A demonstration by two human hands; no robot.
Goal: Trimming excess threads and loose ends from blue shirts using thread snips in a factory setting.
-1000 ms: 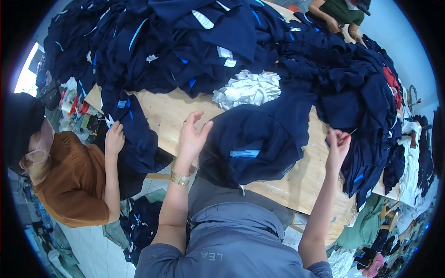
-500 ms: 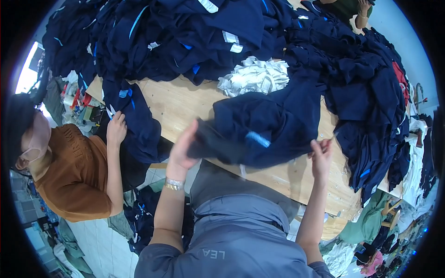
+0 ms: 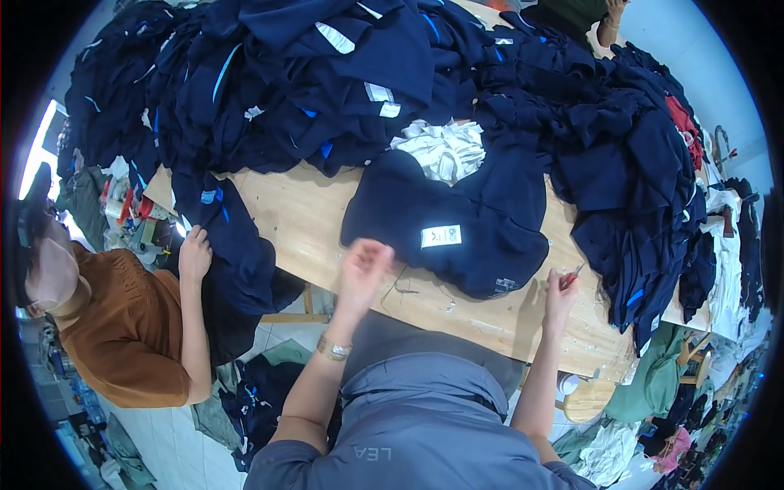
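A dark navy garment (image 3: 490,204) lies spread on the wooden table in front of me, a white label (image 3: 441,236) on its middle and a small pale print near its lower right edge. My left hand (image 3: 365,265) hovers at the garment's lower left edge, its fingers bent and smeared by motion; whether they touch the cloth I cannot tell. To the right of the garment, apart from it, my right hand (image 3: 561,287) is closed round small thread snips (image 3: 576,272), whose metal tip points up and away.
White cloth pieces (image 3: 441,152) are heaped behind the garment. Large piles of navy garments (image 3: 269,90) fill the table's far side and right. At the left, a co-worker in a brown shirt (image 3: 122,327) handles navy cloth. Loose threads (image 3: 402,289) lie on the table (image 3: 482,322).
The garment, held up and in motion between my hands before, now lies spread on the table with its white label showing. My left hand has let go and moved right and down.
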